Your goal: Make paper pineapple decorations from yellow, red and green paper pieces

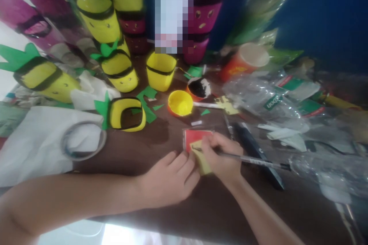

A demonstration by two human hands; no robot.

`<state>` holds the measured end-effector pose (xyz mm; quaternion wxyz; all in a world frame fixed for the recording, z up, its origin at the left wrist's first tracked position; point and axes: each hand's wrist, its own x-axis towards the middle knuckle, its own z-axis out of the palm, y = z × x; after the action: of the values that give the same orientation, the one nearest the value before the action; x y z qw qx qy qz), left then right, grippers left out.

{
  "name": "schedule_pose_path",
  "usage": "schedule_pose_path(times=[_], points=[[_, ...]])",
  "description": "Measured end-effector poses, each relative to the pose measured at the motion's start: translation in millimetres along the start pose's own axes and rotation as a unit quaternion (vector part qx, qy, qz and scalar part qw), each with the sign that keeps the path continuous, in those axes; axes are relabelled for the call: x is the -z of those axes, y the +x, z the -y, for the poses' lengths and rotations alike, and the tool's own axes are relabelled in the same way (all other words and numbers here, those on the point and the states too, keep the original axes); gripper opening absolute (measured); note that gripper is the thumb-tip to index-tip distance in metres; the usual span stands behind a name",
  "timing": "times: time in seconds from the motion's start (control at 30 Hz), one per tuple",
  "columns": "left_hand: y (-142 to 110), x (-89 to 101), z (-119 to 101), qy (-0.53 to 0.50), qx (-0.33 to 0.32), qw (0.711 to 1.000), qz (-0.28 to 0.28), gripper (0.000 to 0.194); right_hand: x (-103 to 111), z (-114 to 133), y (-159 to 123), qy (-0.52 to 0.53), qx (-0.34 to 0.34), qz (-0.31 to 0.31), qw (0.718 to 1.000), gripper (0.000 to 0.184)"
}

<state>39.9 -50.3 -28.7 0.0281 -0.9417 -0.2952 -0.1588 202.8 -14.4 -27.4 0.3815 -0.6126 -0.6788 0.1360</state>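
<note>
My right hand is closed around a pen with a clear barrel and a dark end. Its tip touches a small yellow paper bearing a short dark mark. The paper partly covers a red square card or pad lying on the table. From the left, my left hand presses its curled fingers on the paper's edge, steadying it; its fingertips are partly hidden. A yellow paint cup and a cup of black paint stand beyond the hands.
Yellow pineapple-like pots with green leaves stand at the left and back. A tape roll lies on white paper at left. At right are a long dark tool, clear plastic bottles and a red cup. Green scraps are scattered around.
</note>
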Motion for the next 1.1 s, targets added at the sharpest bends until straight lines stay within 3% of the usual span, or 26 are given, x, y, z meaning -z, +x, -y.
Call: schedule_pose_path(times=[1.1], points=[[0.1, 0.8, 0.0, -0.001, -0.003, 1.0, 0.006, 0.026, 0.1, -0.1, -0.3, 0.001, 0.007, -0.002, 1.0, 0.035]])
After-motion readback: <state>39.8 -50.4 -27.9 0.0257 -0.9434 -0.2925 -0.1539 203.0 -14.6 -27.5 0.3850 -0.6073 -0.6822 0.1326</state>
